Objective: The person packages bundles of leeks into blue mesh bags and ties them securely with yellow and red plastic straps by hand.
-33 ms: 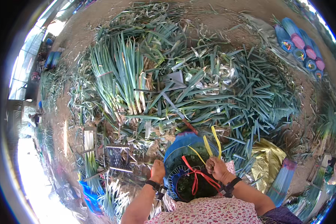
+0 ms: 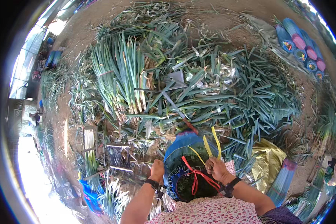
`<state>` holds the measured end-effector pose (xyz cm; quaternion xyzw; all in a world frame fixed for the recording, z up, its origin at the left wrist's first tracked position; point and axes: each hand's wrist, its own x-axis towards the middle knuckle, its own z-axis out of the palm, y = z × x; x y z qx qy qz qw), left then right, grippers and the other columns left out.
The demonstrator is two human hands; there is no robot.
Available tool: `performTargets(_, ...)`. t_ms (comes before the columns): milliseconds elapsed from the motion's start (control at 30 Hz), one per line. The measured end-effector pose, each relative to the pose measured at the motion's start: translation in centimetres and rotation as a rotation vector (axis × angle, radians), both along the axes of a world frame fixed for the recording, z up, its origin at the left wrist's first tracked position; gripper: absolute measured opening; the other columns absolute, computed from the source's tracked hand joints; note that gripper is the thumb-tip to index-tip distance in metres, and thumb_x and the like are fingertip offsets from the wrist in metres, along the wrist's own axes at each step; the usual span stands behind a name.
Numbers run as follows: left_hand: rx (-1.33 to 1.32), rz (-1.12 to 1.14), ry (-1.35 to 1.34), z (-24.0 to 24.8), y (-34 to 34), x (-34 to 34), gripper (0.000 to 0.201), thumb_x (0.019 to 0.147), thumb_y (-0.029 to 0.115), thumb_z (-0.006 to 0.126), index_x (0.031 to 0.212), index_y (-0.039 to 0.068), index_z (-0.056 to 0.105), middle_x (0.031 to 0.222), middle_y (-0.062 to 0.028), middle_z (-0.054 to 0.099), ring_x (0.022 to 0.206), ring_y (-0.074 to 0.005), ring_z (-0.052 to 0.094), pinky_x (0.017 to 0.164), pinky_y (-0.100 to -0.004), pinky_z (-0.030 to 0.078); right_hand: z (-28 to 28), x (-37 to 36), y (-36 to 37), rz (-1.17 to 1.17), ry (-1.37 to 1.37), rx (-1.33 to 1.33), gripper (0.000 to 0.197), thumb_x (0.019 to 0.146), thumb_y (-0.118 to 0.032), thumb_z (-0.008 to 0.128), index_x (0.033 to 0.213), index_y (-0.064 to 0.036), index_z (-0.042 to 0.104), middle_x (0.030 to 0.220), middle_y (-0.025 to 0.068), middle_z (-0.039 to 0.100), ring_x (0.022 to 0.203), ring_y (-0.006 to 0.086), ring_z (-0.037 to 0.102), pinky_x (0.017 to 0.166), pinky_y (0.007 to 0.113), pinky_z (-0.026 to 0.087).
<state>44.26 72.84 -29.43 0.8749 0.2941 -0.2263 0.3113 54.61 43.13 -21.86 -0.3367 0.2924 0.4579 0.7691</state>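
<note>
In front of my body stands a blue mesh bag (image 2: 170,154), its round mouth facing me and its inside dark green. A red ribbon (image 2: 194,172) is tied in a bow across the mouth. My left hand (image 2: 157,171) is closed at the bag's left edge, its fingertips partly hidden. On the right side of the mouth, my right hand (image 2: 217,170) is closed around yellow strips (image 2: 208,146), whose ends stick up above the fist. Just beyond the bag lies a long, thin tool handle (image 2: 174,107), reddish at its near end.
Trimmed green onions (image 2: 132,74) lie bundled ahead on the left. Cut leaves (image 2: 261,89) are heaped to the right. A small black-topped stool (image 2: 118,156) stands at left; gold sheeting (image 2: 267,160) lies at right. Filled blue net bags (image 2: 302,46) rest at the far right.
</note>
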Motion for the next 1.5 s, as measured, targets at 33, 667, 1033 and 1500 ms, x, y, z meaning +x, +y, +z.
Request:
performTargets(33, 0.001, 0.004, 0.001, -0.2, -0.3, -0.6, 0.026, 0.082, 0.023, 0.044, 0.088, 0.000, 0.055, 0.093, -0.0241, 0.057, 0.090, -0.0373, 0.053, 0.077, -0.0430, 0.040, -0.2, -0.6, -0.1, 0.006, 0.013, 0.001, 0.035, 0.088, -0.029, 0.041, 0.058, -0.0128, 0.034, 0.056, 0.0014, 0.040, 0.045, 0.0104, 0.029, 0.041, 0.023, 0.023)
performTargets(667, -0.073, 0.134, -0.204, 11.0, -6.7, -1.7, 0.022, 0.079, 0.021, 0.057, 0.068, 0.003, 0.050, 0.059, -0.0134, 0.053, 0.057, -0.0318, 0.053, 0.055, -0.0390, 0.042, 1.4, -3.9, -0.1, -0.061, -0.183, -0.125, 0.034, 0.087, -0.026, 0.041, 0.057, -0.0108, 0.034, 0.053, 0.0019, 0.038, 0.045, 0.0107, 0.032, 0.042, 0.023, 0.025)
performTargets(1033, -0.125, -0.171, -0.348, 7.7, -2.2, 6.4, 0.019, 0.076, 0.022, 0.059, 0.086, 0.005, 0.061, 0.087, -0.0152, 0.057, 0.082, -0.0313, 0.055, 0.070, -0.0376, 0.045, 5.6, -2.9, 1.0, 0.085, -0.482, -0.321, 0.037, 0.088, -0.026, 0.041, 0.056, -0.0093, 0.033, 0.056, 0.0020, 0.038, 0.049, 0.0089, 0.031, 0.044, 0.022, 0.026)
performTargets(1500, 0.062, -0.280, -0.100, 5.4, -2.4, 7.1, 0.020, 0.080, 0.024, 0.051, 0.080, 0.006, 0.060, 0.079, -0.0177, 0.061, 0.076, -0.0357, 0.058, 0.069, -0.0427, 0.046, 4.8, -3.0, 2.2, -0.048, -0.229, -0.083, 0.036, 0.088, -0.026, 0.040, 0.056, -0.0103, 0.034, 0.053, 0.0009, 0.037, 0.046, 0.0089, 0.030, 0.042, 0.022, 0.024)
